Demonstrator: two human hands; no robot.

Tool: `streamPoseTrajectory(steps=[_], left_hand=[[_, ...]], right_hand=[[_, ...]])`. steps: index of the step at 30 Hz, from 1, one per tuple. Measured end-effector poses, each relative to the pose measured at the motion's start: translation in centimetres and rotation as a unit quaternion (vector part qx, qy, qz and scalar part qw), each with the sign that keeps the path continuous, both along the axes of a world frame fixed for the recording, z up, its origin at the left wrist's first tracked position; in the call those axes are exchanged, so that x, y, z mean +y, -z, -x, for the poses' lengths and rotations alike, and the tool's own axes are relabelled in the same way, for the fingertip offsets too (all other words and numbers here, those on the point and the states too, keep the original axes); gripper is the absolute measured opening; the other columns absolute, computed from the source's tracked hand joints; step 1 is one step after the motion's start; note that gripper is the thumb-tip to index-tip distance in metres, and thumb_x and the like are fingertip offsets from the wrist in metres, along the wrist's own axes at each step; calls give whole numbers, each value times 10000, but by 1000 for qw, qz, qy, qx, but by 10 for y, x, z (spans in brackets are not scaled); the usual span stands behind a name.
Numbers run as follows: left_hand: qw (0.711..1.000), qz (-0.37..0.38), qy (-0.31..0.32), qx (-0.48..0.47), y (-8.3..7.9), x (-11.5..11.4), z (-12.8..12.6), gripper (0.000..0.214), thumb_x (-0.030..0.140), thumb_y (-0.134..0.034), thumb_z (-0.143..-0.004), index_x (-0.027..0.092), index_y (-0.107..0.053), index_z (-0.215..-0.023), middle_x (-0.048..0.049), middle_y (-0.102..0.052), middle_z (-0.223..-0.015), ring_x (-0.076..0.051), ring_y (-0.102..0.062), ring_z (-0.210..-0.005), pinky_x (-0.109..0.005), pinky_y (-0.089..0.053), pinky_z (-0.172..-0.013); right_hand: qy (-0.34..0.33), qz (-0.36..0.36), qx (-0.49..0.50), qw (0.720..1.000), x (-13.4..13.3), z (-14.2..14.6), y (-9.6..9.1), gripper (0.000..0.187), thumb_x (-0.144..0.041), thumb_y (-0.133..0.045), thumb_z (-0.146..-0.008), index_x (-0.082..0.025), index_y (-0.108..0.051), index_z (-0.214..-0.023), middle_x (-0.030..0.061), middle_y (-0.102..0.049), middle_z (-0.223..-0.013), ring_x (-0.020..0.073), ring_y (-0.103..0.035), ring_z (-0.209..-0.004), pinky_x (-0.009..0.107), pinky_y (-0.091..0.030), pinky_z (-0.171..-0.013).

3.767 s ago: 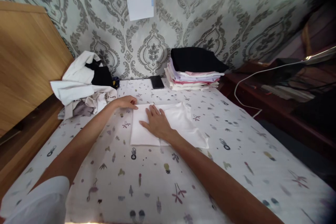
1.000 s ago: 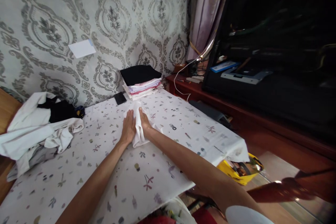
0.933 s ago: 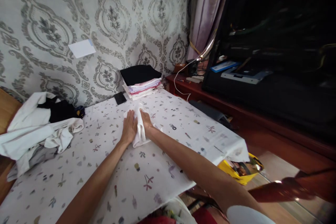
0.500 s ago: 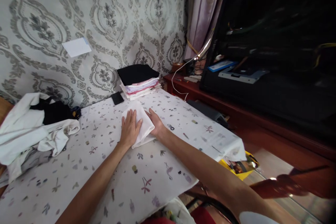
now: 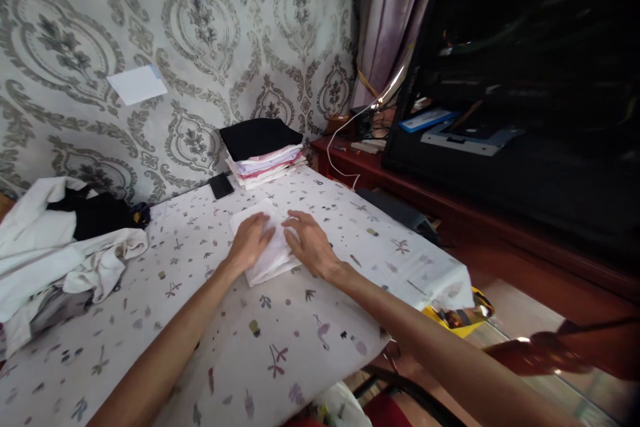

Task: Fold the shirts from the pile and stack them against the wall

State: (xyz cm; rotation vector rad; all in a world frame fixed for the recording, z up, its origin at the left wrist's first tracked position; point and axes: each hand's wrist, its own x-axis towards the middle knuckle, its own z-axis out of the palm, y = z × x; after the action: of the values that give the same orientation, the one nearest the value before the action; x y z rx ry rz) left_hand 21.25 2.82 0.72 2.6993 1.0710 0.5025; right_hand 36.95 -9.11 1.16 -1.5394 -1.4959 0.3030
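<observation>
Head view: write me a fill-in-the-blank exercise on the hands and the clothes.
The left hand and the right hand rest on a folded ____ cloth.
The folded stack is topped by a ____ garment.
The phone lies on the stack's ____ side.
Missing: white; black; left.
</observation>
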Motion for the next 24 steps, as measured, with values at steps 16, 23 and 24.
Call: streamPoseTrajectory(steps=[16,23,24], left_hand=[[983,126,-130,-2,-13,95,-76,333,401,-539,-833,198,-524,-570,22,-485,-524,-166,-521,-600,-261,-326,-566],[979,96,-180,8,-4,88,-82,171,394,-597,-824,236,-654,-793,-23,-710,-862,-233,-625,-877,-325,-427,-772],[979,93,-181,6,-7,87,-80,175,398,-585,-844,240,-660,-858,-28,-717,-905,-234,-631,-894,-333,-440,-794]], right_hand=[[-89,20,-286,954,-20,16,11,186,-156,-502,-971,-146,-677,-910,98,-693,-967,232,-563,-1025,367,-425,-897],[-107,29,-239,965,-22,15,11,212,-141,-485,-952,-166,-686,-891,111,-700,-977,249,-565,-1041,394,-437,-923],[-113,26,-209,971,-21,14,11,226,-144,-475,-952,-172,-691,-889,113,-705,-983,248,-571,-1044,399,-439,-938]])
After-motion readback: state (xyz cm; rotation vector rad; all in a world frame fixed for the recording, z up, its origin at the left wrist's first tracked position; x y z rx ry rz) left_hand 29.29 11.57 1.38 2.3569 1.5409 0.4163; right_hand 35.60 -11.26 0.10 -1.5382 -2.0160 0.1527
